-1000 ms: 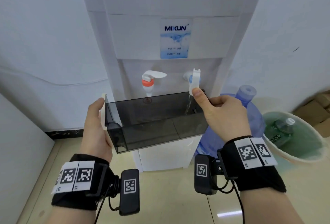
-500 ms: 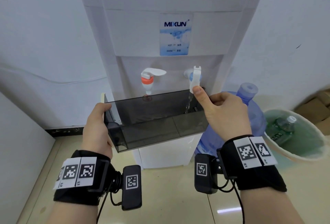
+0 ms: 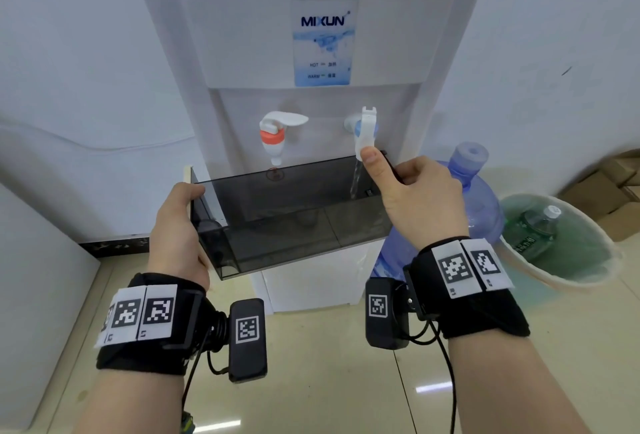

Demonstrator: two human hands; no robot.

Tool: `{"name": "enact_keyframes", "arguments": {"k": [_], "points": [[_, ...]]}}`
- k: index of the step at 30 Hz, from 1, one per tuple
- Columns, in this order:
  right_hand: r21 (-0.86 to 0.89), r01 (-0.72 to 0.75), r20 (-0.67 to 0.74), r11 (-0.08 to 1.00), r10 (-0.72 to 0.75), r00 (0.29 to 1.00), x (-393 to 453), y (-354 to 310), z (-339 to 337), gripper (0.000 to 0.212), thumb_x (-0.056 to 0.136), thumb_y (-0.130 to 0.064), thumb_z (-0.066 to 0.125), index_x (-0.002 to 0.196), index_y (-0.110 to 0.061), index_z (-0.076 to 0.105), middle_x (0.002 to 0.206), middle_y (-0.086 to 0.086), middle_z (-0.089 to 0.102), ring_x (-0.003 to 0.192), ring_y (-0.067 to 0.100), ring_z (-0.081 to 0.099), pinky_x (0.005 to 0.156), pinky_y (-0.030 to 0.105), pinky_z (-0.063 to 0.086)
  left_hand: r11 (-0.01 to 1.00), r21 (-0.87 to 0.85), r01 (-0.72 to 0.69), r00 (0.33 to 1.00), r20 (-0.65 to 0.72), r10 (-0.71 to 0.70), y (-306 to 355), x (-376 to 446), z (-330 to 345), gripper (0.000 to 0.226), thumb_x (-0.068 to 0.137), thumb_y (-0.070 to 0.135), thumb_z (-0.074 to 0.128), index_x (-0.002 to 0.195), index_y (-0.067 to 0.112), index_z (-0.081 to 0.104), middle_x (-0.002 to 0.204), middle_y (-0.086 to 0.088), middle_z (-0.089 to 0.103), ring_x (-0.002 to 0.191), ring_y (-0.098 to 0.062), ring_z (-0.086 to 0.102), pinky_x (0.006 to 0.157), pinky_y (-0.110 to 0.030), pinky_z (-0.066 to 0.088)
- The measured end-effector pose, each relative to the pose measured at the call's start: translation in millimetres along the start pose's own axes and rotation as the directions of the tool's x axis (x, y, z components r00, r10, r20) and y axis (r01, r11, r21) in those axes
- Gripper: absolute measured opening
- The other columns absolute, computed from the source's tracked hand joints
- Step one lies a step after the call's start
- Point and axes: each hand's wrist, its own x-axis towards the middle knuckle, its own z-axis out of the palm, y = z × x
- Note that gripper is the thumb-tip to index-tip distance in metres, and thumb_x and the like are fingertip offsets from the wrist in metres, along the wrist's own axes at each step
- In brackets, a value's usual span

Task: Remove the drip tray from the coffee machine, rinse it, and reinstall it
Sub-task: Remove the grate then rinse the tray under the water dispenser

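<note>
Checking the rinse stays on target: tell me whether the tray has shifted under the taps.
No. The drip tray keeps its far rim just below the red tap.

Black wrist straps (image 3: 149, 329) with white square-coded tags, black tagged boxes (image 3: 247, 338), thin black cables, perhaps wired together.

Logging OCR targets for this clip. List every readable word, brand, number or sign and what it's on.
"MIXUN": blue brand name on the label on the water dispenser front.
"HOT": same label, followed by characters too small to read.
"WARM": same label, line below, followed by characters too small to read.
Green bottle in the bin: printed label, too blurred to read.
Wrist markers: square coded patterns; small marks beneath unreadable.
</note>
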Motion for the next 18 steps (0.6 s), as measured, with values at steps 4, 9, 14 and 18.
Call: {"name": "enact_keyframes", "arguments": {"k": [4,9,14,18], "points": [[-0.004,0.008,-0.003,1.000,-0.008,1.000,-0.6,-3.8,5.2,0.075,0.071,-0.092,0.044,0.089,-0.022,0.061,0.086,-0.002,0.067,0.087,0.025,0.063,0.078,0.038,0.049,1.000,0.000,-0.011,1.000,-0.019,0.011,2.3,0.5,-1.8,0.019,0.086,0.036,0.060,0.082,0.024,0.073,0.073,0.003,0.076,0.063,-0.020,0.073,0.053,-0.028,0.059],[0.001,0.009,-0.001,1.000,-0.009,1.000,0.1,-6.2,7.8,0.076,0.071,-0.092,0.044,0.091,-0.021,0.061,0.090,0.001,0.068,0.091,0.028,0.062,0.083,0.040,0.050,1.000,-0.006,-0.018,1.000,-0.022,0.018,5.1,-0.9,-3.3,0.021,0.089,0.033,0.057,0.081,0.023,0.074,0.071,0.001,0.076,0.059,-0.020,0.073,0.051,-0.029,0.059],[0.018,0.004,-0.008,1.000,-0.004,1.000,3.4,-4.4,4.4,0.074,0.071,-0.092,0.045,0.088,-0.021,0.061,0.086,-0.001,0.068,0.088,0.026,0.061,0.075,0.035,0.044,1.000,0.002,-0.009,1.000,-0.015,0.009,5.9,-0.1,0.8,0.021,0.090,0.034,0.057,0.090,0.020,0.072,0.072,0.002,0.076,0.063,-0.020,0.073,0.053,-0.030,0.059],[0.019,-0.006,0.001,1.000,0.006,1.000,3.7,-1.8,2.5,0.075,0.071,-0.092,0.045,0.090,-0.022,0.062,0.089,-0.001,0.068,0.091,0.027,0.061,0.076,0.035,0.043,1.000,-0.011,0.004,0.999,-0.039,-0.004,4.2,-2.6,2.4,0.022,0.084,0.035,0.061,0.093,0.018,0.072,0.071,0.001,0.071,0.063,-0.023,0.070,0.053,-0.030,0.058]]}}
